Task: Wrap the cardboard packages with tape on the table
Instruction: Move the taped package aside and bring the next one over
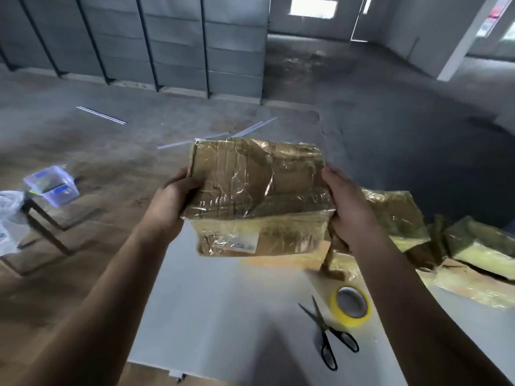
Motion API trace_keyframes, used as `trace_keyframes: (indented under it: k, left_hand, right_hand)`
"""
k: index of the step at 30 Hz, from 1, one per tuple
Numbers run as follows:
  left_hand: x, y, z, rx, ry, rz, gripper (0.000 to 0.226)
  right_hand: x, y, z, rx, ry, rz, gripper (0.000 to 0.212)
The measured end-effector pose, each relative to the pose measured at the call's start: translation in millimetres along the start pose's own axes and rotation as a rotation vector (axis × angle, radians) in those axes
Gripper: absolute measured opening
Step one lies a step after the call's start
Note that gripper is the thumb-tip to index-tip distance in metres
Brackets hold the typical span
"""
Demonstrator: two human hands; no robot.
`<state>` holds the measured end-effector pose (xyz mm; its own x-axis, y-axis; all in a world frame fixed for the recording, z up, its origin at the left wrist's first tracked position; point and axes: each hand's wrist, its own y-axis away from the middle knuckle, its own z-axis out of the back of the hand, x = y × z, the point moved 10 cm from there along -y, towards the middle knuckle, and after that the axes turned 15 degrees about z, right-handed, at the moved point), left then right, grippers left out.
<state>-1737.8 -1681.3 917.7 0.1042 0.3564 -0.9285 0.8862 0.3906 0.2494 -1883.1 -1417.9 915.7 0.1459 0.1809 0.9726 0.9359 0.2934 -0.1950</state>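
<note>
– Above the far edge of the grey table (223,316), at twelve o'clock from you, what do you have there?

– You hold the cardboard package (259,190) clear of the tabletop. It is a flattish brown box, dented and creased, under glossy clear tape that wrinkles and catches the light.

– And your hands?

– Your left hand (172,201) grips its nine o'clock edge, thumb curled over the top face. Your right hand (345,207) clasps the three o'clock edge, fingers wrapped round the side. Both are closed on it.

– Any writing?

– A white label (243,240) sits on the near side face, under the tape. Its print is too blurred to read.

– What lies around it?

– At four o'clock of the package, a yellow tape roll (350,305) lies flat on the smooth tabletop, a ring with a grey core. Just beside it, at five o'clock, lie black-handled scissors (326,332), blades slightly parted. At three to four o'clock, more wrapped packages (479,246) lie heaped, shiny and yellowish. At nine o'clock, well apart, a clear plastic container (51,185) stands off the table.
</note>
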Motion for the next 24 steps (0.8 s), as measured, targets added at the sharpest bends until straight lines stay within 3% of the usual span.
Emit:
trace_keyframes:
  k: [3, 7, 11, 12, 17, 24]
  left_hand:
    - [-7.9, -30.4, -14.1, -0.102, -0.033, -0.034, 0.033]
    - [-0.7, -65.7, -46.7, -0.080, -0.106, -0.005, 0.022]
    - [21.3, -97.3, -64.8, -0.044, -0.169, 0.057, 0.035]
    - [27.7, -103.0, -65.8, -0.038, -0.186, 0.071, 0.037]
    - [56.2, -114.0, -66.9, -0.013, -0.199, 0.104, 0.041]
    - [60.0, -112.6, -56.9, -0.174, -0.283, 0.024, 0.040]
  right_hand:
    - [-0.5, -20.9, 21.1, -0.098, 0.183, -0.004, 0.037]
    - [-12.2, -33.0, 41.7, -0.105, 0.326, -0.002, 0.040]
    - [-25.8, -39.7, 60.8, -0.156, 0.364, 0.011, 0.020]
    - [-27.9, -41.0, 62.6, -0.153, 0.391, 0.011, 0.019]
    - [-36.5, -41.3, 64.8, -0.071, 0.592, 0.018, 0.053]
    - [-31.2, -55.6, 47.8, 0.025, 0.911, 0.128, 0.045]
